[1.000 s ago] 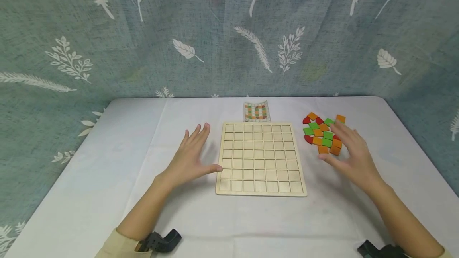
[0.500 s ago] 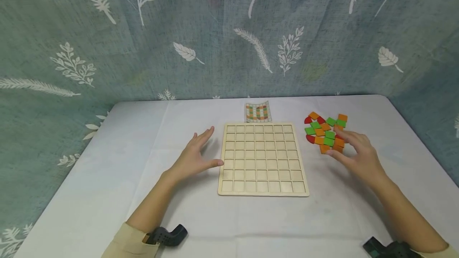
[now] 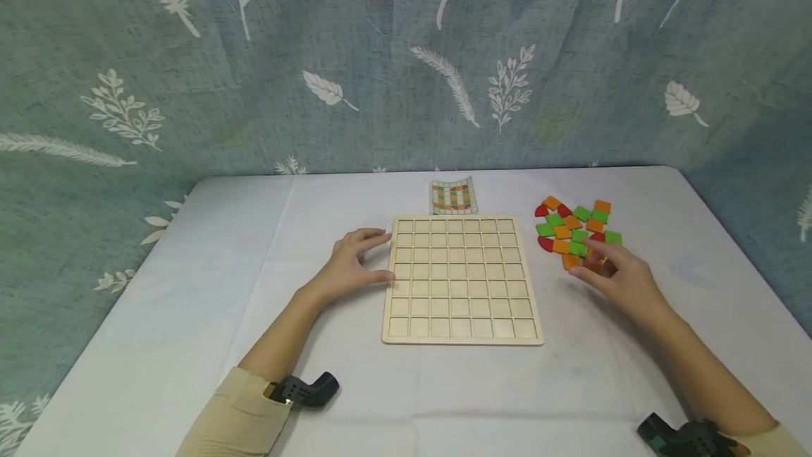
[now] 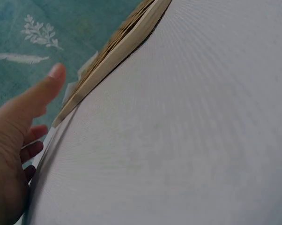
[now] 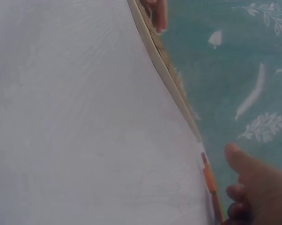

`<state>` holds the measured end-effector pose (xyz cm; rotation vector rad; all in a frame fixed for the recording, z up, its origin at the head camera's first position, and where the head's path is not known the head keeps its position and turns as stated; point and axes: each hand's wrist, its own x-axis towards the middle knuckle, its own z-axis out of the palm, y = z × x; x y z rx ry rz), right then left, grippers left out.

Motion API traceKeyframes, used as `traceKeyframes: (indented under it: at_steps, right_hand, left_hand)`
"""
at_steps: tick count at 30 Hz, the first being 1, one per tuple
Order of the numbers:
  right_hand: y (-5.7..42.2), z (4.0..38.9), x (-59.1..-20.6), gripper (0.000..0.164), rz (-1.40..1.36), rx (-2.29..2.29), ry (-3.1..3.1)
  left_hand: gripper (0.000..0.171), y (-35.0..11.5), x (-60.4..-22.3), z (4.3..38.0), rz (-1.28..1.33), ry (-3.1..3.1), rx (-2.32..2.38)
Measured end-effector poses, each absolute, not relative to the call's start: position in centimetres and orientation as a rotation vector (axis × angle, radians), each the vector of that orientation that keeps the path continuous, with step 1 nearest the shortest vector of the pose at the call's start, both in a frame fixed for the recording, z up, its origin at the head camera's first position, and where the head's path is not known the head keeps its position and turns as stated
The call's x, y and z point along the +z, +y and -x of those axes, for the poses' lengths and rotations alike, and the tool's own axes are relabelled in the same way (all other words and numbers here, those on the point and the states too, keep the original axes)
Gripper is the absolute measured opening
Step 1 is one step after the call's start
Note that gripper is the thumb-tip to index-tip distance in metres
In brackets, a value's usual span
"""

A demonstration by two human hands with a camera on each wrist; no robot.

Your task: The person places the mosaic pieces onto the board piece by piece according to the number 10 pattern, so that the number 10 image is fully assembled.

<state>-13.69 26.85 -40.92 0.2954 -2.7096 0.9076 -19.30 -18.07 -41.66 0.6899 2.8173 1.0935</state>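
Observation:
A square wooden grid board (image 3: 463, 279) lies on the table, its squares bare. My left hand (image 3: 347, 263) is at the board's left edge, with thumb and fingertips at the rim; the fingers are slightly bent and apart from the thumb. To the right of the board lies a loose cluster of flat tiles: orange squares (image 3: 561, 246), green squares (image 3: 545, 230) and red rounded pieces (image 3: 545, 244). Over the near side of this cluster hovers my right hand (image 3: 624, 281), thumb and index finger spread. An orange tile partly shows between them, and the curled-in fingers hide some pieces.
A small pattern card (image 3: 453, 197) with coloured squares lies just behind the board. White cloth (image 3: 444, 393) covers the table. A leaf-print curtain (image 3: 380, 62) hangs behind it. Black wrist devices (image 3: 307, 391) are worn on both forearms.
My left hand has moved up along the board's left edge, and its fingers have bent toward the rim. My right hand has drawn nearer and lower over the tiles, uncovering green ones at the right.

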Motion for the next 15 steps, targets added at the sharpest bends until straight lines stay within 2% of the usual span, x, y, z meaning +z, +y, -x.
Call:
traceKeyframes:
  at_steps: [6,15]
  right_hand:
    - [26.90,14.17,-41.51,0.051,-0.242,0.910,-2.794]
    - [27.01,14.23,-41.65,0.042,-0.185,0.879,-2.859]
  left_hand:
    - [0.073,-18.69,-42.42,19.11,-0.775,2.872,0.988]
    - [0.081,-18.63,-42.50,19.04,-0.853,2.904,0.854]
